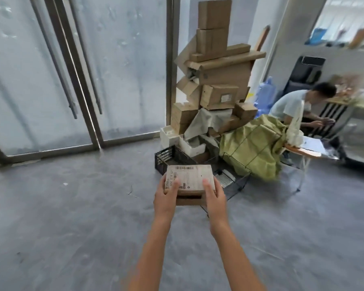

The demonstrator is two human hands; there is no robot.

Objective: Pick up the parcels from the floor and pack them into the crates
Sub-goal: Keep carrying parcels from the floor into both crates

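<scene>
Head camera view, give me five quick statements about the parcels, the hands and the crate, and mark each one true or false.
1. Both hands hold the parcels: the left hand and the right hand grip opposite sides. True.
2. The top parcel bears a barcode label. True.
3. The hands carry one parcel only. False: a brown parcel sits under the labelled one.
4. The black crate stands on a table. False: it stands on the floor, just beyond the parcels.
5. The cardboard box pile stands behind the crate. True.
</scene>
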